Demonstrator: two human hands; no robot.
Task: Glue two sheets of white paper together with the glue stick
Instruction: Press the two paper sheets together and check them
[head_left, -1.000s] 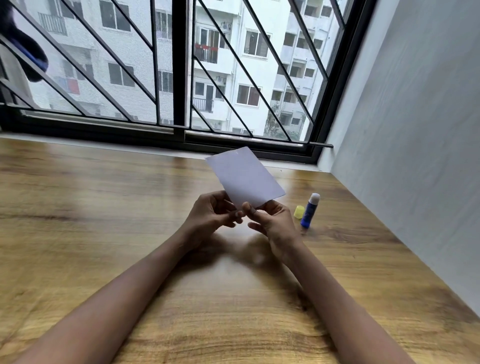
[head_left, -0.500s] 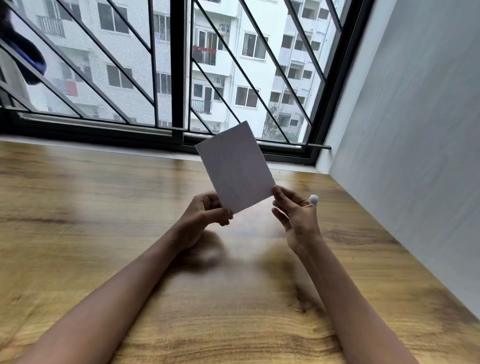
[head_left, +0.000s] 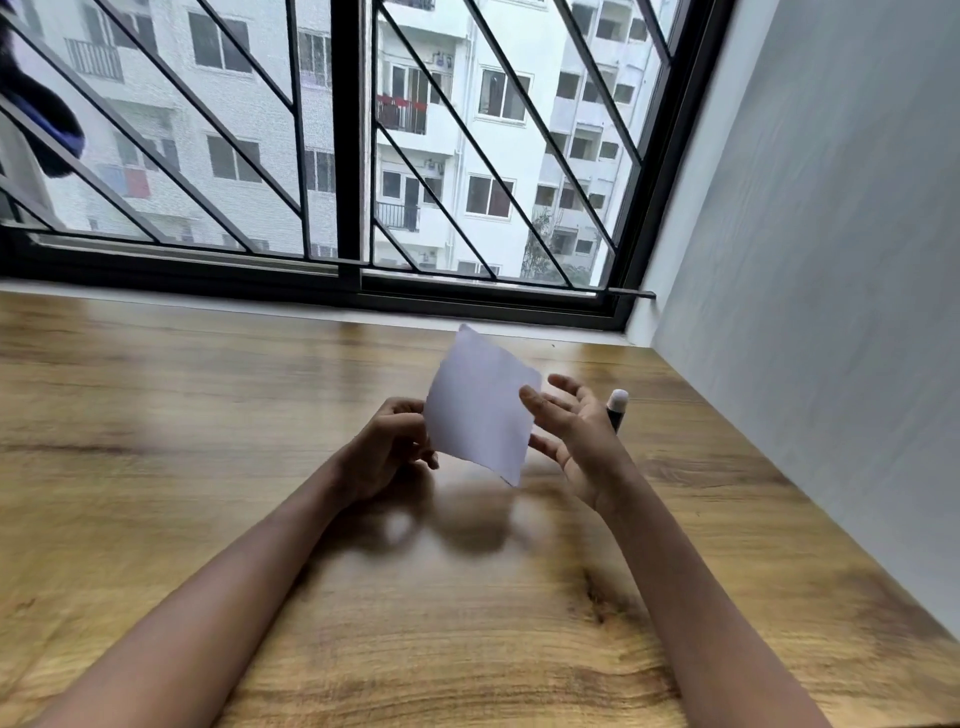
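Observation:
A small white paper (head_left: 480, 408) is held in the air above the wooden table (head_left: 208, 415). My left hand (head_left: 387, 449) pinches its left edge. My right hand (head_left: 571, 436) is spread beside the paper's right edge with its fingers straight, fingertips at or just off the edge. I cannot tell whether the paper is one sheet or two together. The glue stick (head_left: 617, 408) stands uncapped behind my right hand, its white tip showing and its body mostly hidden.
A grey wall (head_left: 831, 312) runs along the table's right side. A barred window (head_left: 343, 156) with a black frame lines the far edge. The frame is motion-blurred.
The paper has tipped down and to the right, from upright to lower over the table. My right hand has let go of its edge and spread its fingers. The yellow cap is now hidden.

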